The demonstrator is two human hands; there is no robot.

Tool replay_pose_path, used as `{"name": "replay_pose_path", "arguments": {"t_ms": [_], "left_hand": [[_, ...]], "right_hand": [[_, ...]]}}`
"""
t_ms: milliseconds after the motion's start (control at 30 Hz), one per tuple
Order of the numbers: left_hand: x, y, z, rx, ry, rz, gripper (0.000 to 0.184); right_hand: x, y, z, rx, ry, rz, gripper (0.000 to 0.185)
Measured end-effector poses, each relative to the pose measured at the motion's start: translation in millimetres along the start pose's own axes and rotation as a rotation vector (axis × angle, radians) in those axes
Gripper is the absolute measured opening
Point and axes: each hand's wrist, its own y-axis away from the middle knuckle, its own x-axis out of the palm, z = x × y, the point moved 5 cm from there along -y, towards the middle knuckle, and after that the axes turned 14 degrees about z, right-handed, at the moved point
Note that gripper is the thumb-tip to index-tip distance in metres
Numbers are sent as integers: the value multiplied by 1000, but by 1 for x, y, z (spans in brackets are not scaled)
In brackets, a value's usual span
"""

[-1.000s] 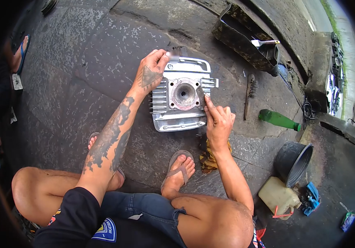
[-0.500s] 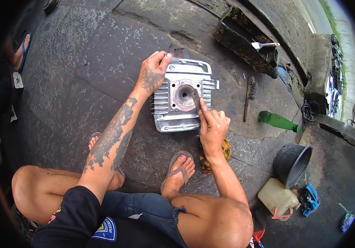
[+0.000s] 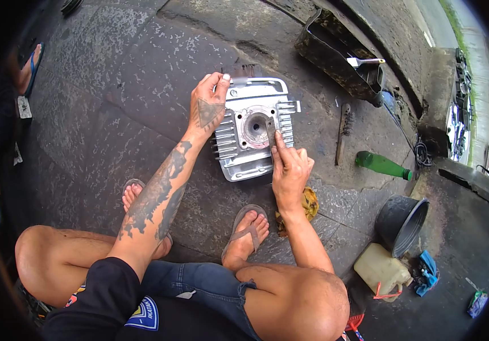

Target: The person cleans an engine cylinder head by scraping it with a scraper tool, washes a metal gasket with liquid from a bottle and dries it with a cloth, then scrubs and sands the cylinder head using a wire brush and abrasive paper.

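Note:
A finned silver cylinder head (image 3: 256,167) lies on the ground in front of me, its round hollow facing up. My left hand (image 3: 208,102) is closed at its far left corner, pinching a brush-like thing (image 3: 245,72) smeared by motion. My right hand (image 3: 292,173) grips a flat, dark scraper strip (image 3: 271,129), with the index finger stretched along it. The strip's tip rests over the right rim of the hollow. Most of its lower end is hidden in the palm. Behind the right wrist sits a yellowish crumpled rag (image 3: 310,204).
To the right are a wire brush (image 3: 344,133), a green bottle (image 3: 384,165), a black bucket (image 3: 401,224) and a pale jerrycan (image 3: 378,267). A dirty black trough (image 3: 318,42) holds a paintbrush (image 3: 365,61). Another person's foot (image 3: 31,71) shows at far left.
The cylinder head has turned slightly and shifted a little right. My left hand has moved slightly left and down. The strip now lies more upright at the hollow's right rim.

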Motion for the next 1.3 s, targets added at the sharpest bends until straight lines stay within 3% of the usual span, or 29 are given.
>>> {"name": "replay_pose_path", "arguments": {"t_ms": [367,800,900,1000,1200,1300], "left_hand": [[-5,13,2,-61,28,-78,33],[-6,16,5,-80,-17,-123,36],[-5,16,7,-119,50,-111,36],[-4,14,4,-81,50,-133,33],[-4,13,6,-123,80,-105,33],[-5,14,3,-89,40,-117,33]], "right_hand": [[1,5,10,-87,-12,27,39],[6,2,12,20,-46,-9,41],[5,4,19,-107,-28,36,38],[-2,-4,5,-23,-1,-16,39],[3,2,26,-166,-51,39,42],[-4,-5,-12,20,2,-64,36]]}}
